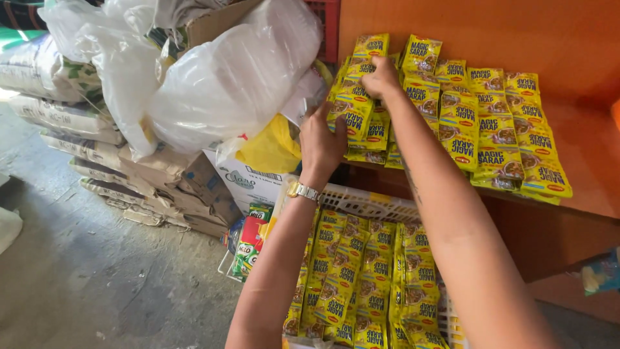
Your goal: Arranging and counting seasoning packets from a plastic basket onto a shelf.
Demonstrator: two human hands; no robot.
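Both hands' fingers pinch small yellow foil sachets on the orange shelf: left hand (321,142) low, right hand (380,79) just above.

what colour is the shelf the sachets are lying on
Orange; the shelf under the yellow sachets shows best in the head view.

A grey concrete floor (84,271) fills the lower left of the frame, dusty and lit by daylight from the left edge. An orange wall (465,26) spans the upper right, above an orange-brown wooden shelf (581,194) at right.
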